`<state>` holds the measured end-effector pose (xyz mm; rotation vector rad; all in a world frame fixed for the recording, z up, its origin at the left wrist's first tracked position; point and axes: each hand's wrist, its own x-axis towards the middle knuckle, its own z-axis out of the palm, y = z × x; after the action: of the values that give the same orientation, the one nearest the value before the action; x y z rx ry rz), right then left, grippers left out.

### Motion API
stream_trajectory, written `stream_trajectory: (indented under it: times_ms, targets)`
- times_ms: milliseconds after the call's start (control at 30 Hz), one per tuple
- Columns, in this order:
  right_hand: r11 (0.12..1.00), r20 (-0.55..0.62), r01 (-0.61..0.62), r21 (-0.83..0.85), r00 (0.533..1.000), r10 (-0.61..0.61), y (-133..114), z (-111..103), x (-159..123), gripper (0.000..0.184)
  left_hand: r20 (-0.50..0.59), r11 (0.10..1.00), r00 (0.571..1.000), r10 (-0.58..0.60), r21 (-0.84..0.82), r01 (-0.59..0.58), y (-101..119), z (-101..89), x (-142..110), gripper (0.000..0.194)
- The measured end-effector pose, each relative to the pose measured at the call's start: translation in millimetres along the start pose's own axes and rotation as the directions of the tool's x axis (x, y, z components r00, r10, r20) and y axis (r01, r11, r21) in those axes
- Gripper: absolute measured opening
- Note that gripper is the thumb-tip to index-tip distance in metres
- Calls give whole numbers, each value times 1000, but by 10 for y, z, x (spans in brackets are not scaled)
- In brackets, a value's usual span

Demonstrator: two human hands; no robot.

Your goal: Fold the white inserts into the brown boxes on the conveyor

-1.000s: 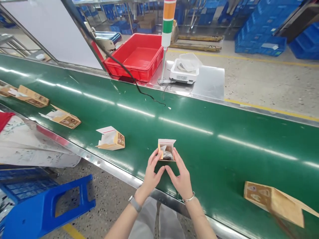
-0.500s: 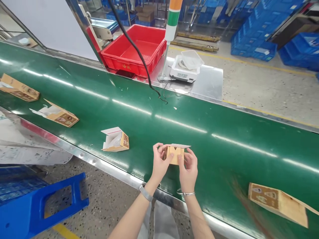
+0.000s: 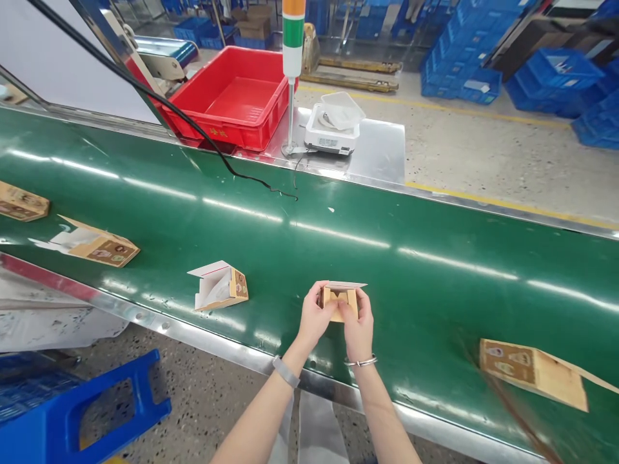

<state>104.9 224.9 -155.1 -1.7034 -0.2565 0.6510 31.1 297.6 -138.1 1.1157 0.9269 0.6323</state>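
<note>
Between my two hands, over the green conveyor belt (image 3: 290, 251), is a small cardboard box (image 3: 340, 314) with its white-lined lid flap raised at the back. My left hand (image 3: 316, 316) grips its left side, and my right hand (image 3: 358, 322) grips its right side. Both thumbs press on the tan end flaps at the front; the fingers behind are partly hidden. Left of my hands an open box (image 3: 235, 290) lies on the belt with something whitish inside. A brown printed box (image 3: 532, 370) with its flap up lies to the right.
Farther left on the belt are another open box (image 3: 109, 248) and a printed box (image 3: 24, 203). Beyond the belt stand a red crate (image 3: 227, 96), a signal-light pole (image 3: 291, 109) and a white scale (image 3: 331, 138). A black cable (image 3: 213, 148) hangs across. A blue stool (image 3: 62, 412) is at lower left.
My thumbs have pushed the front flaps inward, and my right hand has closed in against the box's side. The view has shifted, so the background appears farther left.
</note>
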Motion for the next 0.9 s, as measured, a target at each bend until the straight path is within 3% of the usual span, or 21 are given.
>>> stream_trajectory:
  times_ms: [67, 167, 200, 267, 400, 500, 600, 667, 700, 767, 833, 867, 900]
  targets:
    - [1000, 52, 25, -11, 998, -24, -21, -105, -6, 68, 124, 995, 990, 67, 60, -75, 31, -50, -51, 57]
    - [991, 236, 128, -36, 965, -116, -97, -365, -2, 81, 373, 936, 904, 209, 191, -296, 114, -191, -112, 94]
    - [979, 304, 191, -68, 939, -162, -123, -464, 8, 85, 426, 901, 870, 248, 229, -369, 132, -238, -115, 92]
    - [920, 416, 354, -168, 872, -259, -151, -651, 42, 85, 478, 823, 818, 319, 288, -489, 132, -307, -88, 68]
    - [709, 521, 617, -342, 752, -403, -58, -920, 150, 49, 568, 648, 734, 372, 407, -643, 48, -272, 34, 30]
    - [604, 507, 703, -375, 701, -501, 40, -1046, 196, 43, 590, 523, 702, 399, 482, -703, 41, -116, 32, 28]
    - [514, 468, 737, -440, 676, -569, 4, -1116, 71, 46, 588, 401, 653, 477, 515, -757, 102, -40, -193, 31]
    - [473, 380, 713, -518, 687, -619, -95, -1104, -148, 53, 509, 345, 630, 587, 546, -763, 145, -132, -477, 34]
    - [467, 313, 692, -550, 690, -653, -153, -1067, -286, 61, 401, 342, 627, 668, 582, -738, 160, -227, -643, 37]
    - [474, 230, 691, -546, 667, -709, -260, -907, -565, 77, -3, 438, 600, 800, 685, -581, 172, -491, -963, 41]
    - [551, 292, 727, -409, 676, -676, -331, -619, -761, 74, -375, 604, 537, 756, 717, -349, 152, -792, -1190, 40]
    - [618, 378, 724, -307, 689, -619, -349, -436, -803, 69, -481, 674, 540, 691, 698, -241, 127, -928, -1248, 40]
    - [704, 456, 667, -244, 720, -524, -358, -240, -807, 67, -534, 724, 574, 621, 671, -160, 90, -1043, -1269, 42]
